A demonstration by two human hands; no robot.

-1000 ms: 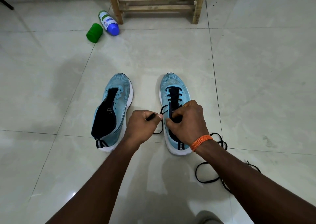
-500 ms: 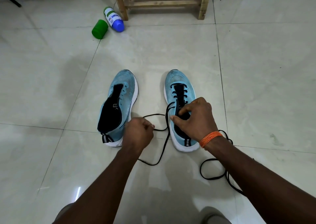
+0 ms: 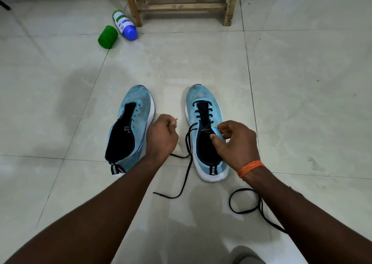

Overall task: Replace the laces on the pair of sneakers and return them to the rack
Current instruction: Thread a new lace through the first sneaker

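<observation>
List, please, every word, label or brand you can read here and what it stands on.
Nothing is legible.
Label on the bottle: printed, too blurred to read.
Tongue tab of the unlaced sneaker: pale mark, too small.
Tongue tab of the half-laced sneaker: the same.

Dim, soft indoor light on a glossy floor (image 3: 302, 102).
Pale glare sits at lower centre, faint shadow centre left; grout lines bow near the edges; the left hand (image 3: 161, 137) looks slightly blurred.

No legible text; bottle label (image 3: 121, 21), sneaker tongue tags (image 3: 205, 127) too blurred.
</observation>
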